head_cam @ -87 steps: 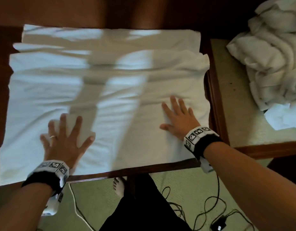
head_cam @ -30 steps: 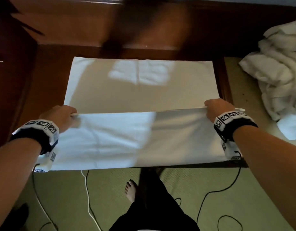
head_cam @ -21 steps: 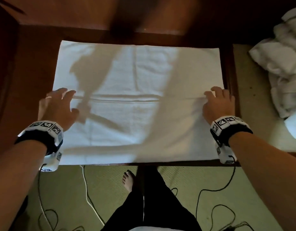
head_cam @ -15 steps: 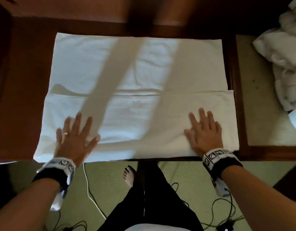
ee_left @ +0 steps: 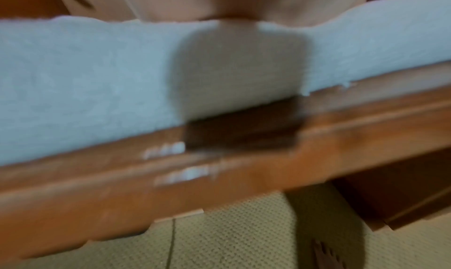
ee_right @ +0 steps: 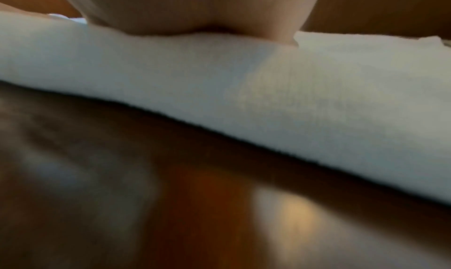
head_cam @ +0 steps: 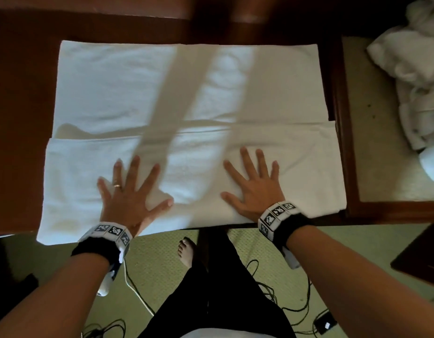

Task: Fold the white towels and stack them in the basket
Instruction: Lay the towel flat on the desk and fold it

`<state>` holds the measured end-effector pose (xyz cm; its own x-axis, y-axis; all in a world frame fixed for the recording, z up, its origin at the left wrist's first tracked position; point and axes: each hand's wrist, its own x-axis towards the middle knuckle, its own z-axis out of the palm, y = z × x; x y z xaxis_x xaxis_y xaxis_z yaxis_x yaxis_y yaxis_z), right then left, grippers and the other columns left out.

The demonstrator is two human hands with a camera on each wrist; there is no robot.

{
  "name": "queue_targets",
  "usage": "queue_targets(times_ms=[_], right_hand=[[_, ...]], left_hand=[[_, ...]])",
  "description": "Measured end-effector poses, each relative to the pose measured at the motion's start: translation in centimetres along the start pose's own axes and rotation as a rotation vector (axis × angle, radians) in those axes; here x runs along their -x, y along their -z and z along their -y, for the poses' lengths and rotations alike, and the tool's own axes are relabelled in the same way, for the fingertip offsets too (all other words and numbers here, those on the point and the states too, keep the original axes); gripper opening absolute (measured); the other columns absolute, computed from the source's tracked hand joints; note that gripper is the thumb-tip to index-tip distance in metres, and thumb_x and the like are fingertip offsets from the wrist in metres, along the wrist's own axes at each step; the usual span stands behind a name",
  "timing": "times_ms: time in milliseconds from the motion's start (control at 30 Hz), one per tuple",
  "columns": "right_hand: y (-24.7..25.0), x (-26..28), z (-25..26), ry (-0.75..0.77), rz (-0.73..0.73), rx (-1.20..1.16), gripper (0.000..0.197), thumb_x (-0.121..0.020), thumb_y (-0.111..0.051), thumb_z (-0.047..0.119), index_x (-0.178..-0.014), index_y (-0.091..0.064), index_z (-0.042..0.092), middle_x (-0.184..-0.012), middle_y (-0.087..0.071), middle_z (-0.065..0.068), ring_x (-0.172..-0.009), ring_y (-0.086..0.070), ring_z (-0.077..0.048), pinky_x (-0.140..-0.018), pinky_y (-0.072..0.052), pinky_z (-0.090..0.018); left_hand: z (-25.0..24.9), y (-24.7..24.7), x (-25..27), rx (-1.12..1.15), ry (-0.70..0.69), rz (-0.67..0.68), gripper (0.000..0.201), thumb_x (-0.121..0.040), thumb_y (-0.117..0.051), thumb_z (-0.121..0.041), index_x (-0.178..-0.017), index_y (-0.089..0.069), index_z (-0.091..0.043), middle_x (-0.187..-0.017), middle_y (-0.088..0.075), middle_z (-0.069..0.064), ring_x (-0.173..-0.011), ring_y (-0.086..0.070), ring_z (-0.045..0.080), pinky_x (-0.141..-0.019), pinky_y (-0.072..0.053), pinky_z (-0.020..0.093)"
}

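A large white towel (head_cam: 128,89) lies spread on the dark wooden table (head_cam: 20,98), its near part folded over into a doubled band (head_cam: 194,172) along the front edge. My left hand (head_cam: 130,189) lies flat on that band left of centre, fingers spread. My right hand (head_cam: 253,184) lies flat on it right of centre, fingers spread too. Both wrist views are blurred and show the heel of the palm on the towel (ee_left: 85,70) (ee_right: 317,99) above the table's front edge (ee_left: 171,186). No basket is in view.
A heap of crumpled white towels (head_cam: 416,76) sits at the right on a lower surface with a wooden rim (head_cam: 343,132). Below the table are green carpet (head_cam: 162,272), my bare foot (head_cam: 185,251) and several black and white cables (head_cam: 279,296).
The near edge of the towel was lifted and folded forward, then let go. Both hands dropped flat onto the fold and have since slid inward toward the centre.
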<state>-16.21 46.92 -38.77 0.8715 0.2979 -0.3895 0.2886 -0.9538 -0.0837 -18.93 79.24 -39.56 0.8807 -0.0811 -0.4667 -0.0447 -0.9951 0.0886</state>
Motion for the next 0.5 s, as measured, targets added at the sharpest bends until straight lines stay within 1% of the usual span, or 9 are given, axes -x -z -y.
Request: queue_targets(times_ms=[67, 133, 167, 233, 300, 333, 400, 433, 500], right_hand=[[0.5, -1.5, -0.5, 0.019, 0.017, 0.029, 0.086, -0.083, -0.023, 0.084, -0.154, 0.007, 0.046, -0.163, 0.023, -0.002, -0.148, 0.019, -0.04, -0.111, -0.001, -0.072], [1.4, -2.9, -0.8, 0.024, 0.05, 0.04, 0.092, -0.078, -0.023, 0.089, -0.152, 0.012, 0.046, -0.161, 0.029, -0.001, -0.146, 0.024, -0.039, -0.11, 0.004, -0.073], [1.9, -3.4, -0.6, 0.02, 0.05, 0.039, 0.094, -0.077, -0.023, 0.09, -0.153, 0.011, 0.045, -0.161, 0.03, -0.001, -0.146, 0.024, -0.039, -0.109, 0.005, -0.073], [2.3, -3.6, 0.3, 0.046, 0.007, 0.044, 0.092, -0.079, -0.025, 0.088, -0.155, 0.004, 0.043, -0.162, 0.026, -0.002, -0.148, 0.021, -0.039, -0.108, 0.005, -0.073], [1.6, -3.2, 0.2, 0.096, 0.0, 0.056, 0.088, -0.083, -0.023, 0.086, -0.155, 0.002, 0.043, -0.163, 0.024, -0.002, -0.149, 0.019, -0.037, -0.11, 0.002, -0.072], [1.1, -2.8, -0.6, 0.094, 0.008, 0.061, 0.085, -0.084, -0.021, 0.085, -0.155, 0.003, 0.044, -0.163, 0.023, -0.001, -0.149, 0.018, -0.035, -0.112, 0.0, -0.072], [0.6, -2.2, -4.3, -0.005, -0.029, 0.027, 0.08, -0.085, -0.018, 0.083, -0.154, 0.003, 0.047, -0.164, 0.018, 0.001, -0.151, 0.015, -0.03, -0.114, -0.003, -0.068], [0.7, -1.9, -6.8, -0.095, -0.043, -0.008, 0.078, -0.086, -0.017, 0.082, -0.153, 0.006, 0.049, -0.164, 0.019, 0.002, -0.15, 0.017, -0.027, -0.116, -0.002, -0.065], [1.5, -1.3, -11.5, -0.258, 0.005, -0.079, 0.076, -0.087, -0.015, 0.082, -0.15, 0.014, 0.05, -0.161, 0.028, 0.004, -0.149, 0.023, -0.022, -0.119, 0.002, -0.061]], left_hand=[[0.5, 0.5, -1.2, 0.004, 0.023, -0.019, 0.097, -0.07, -0.007, -0.098, -0.15, 0.022, -0.052, -0.16, 0.036, -0.005, -0.151, 0.02, 0.04, -0.112, -0.002, 0.076], [0.2, 1.6, -2.4, 0.022, 0.04, -0.014, 0.101, -0.067, -0.009, -0.1, -0.15, 0.023, -0.052, -0.161, 0.036, -0.004, -0.15, 0.021, 0.04, -0.112, 0.0, 0.076], [-0.3, 2.0, -2.7, 0.041, 0.042, -0.009, 0.102, -0.067, -0.012, -0.1, -0.15, 0.023, -0.051, -0.162, 0.034, -0.002, -0.15, 0.02, 0.041, -0.112, 0.0, 0.076], [-1.5, 2.1, -2.9, 0.044, -0.001, -0.023, 0.103, -0.07, -0.017, -0.099, -0.153, 0.019, -0.049, -0.164, 0.028, 0.001, -0.151, 0.016, 0.042, -0.112, -0.002, 0.078], [-2.4, 1.6, -2.5, 0.005, -0.032, -0.032, 0.101, -0.072, -0.014, -0.098, -0.155, 0.015, -0.047, -0.165, 0.026, 0.002, -0.152, 0.014, 0.042, -0.111, -0.004, 0.079], [-2.6, 1.4, -2.4, 0.0, -0.02, -0.025, 0.101, -0.072, -0.012, -0.098, -0.155, 0.015, -0.047, -0.164, 0.028, 0.002, -0.151, 0.016, 0.041, -0.111, -0.004, 0.079], [-2.7, 1.0, -2.4, 0.001, 0.016, -0.028, 0.101, -0.072, -0.01, -0.099, -0.153, 0.019, -0.047, -0.163, 0.032, 0.0, -0.15, 0.022, 0.039, -0.112, -0.001, 0.078], [-2.6, 1.0, -2.5, -0.003, 0.019, -0.031, 0.102, -0.071, -0.009, -0.099, -0.153, 0.021, -0.047, -0.162, 0.034, 0.0, -0.15, 0.024, 0.038, -0.112, -0.001, 0.077], [-2.6, 0.9, -2.5, 0.0, 0.012, -0.037, 0.102, -0.07, -0.008, -0.1, -0.152, 0.023, -0.047, -0.161, 0.035, -0.001, -0.15, 0.026, 0.036, -0.113, 0.0, 0.076]])
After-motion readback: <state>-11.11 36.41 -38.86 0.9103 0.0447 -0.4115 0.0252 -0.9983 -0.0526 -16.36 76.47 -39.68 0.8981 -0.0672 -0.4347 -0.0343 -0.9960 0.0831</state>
